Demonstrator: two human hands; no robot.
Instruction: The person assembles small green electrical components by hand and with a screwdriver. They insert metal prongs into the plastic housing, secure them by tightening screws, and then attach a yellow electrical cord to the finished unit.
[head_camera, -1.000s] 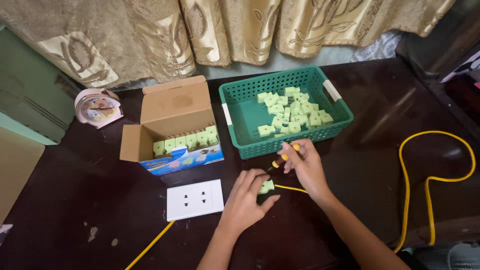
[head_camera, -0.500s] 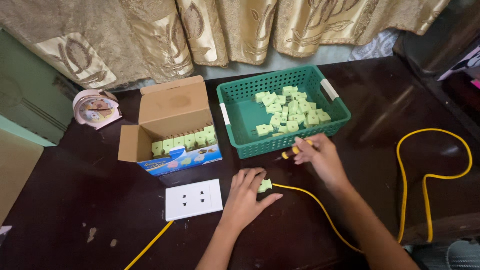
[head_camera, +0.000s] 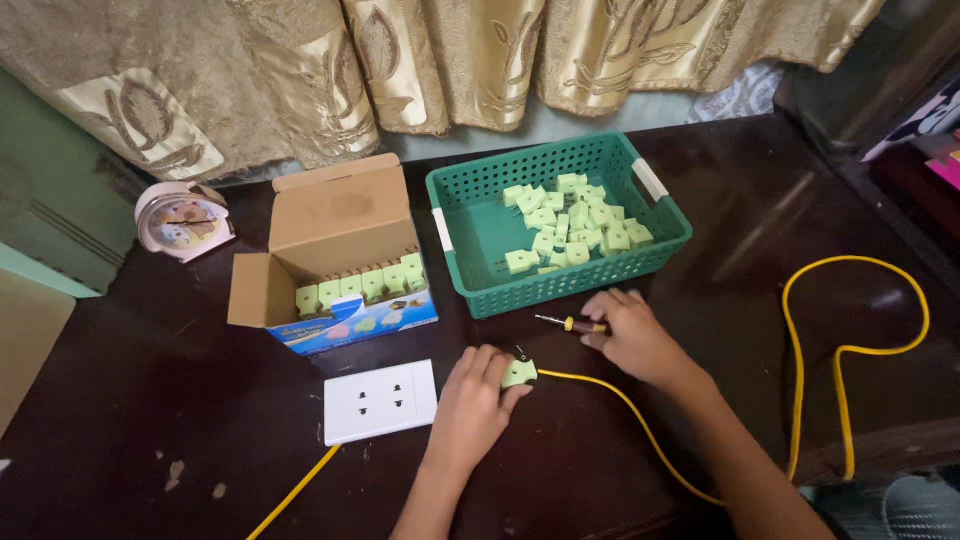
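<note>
On a dark wooden table (head_camera: 760, 230), the left hand (head_camera: 472, 405) curls its fingers around a pale green plug (head_camera: 519, 373) fitted to a yellow cable (head_camera: 640, 425), pinching it between thumb and fingertips — the plug sits just right of a white wall socket plate (head_camera: 380, 401). The right hand (head_camera: 630, 335) closes loosely on a small screwdriver (head_camera: 565, 322) lying before a green basket (head_camera: 470, 235) of similar plugs; an open cardboard box (head_camera: 335, 255) holds more — a small clock (head_camera: 182, 218) stands at far left.
</note>
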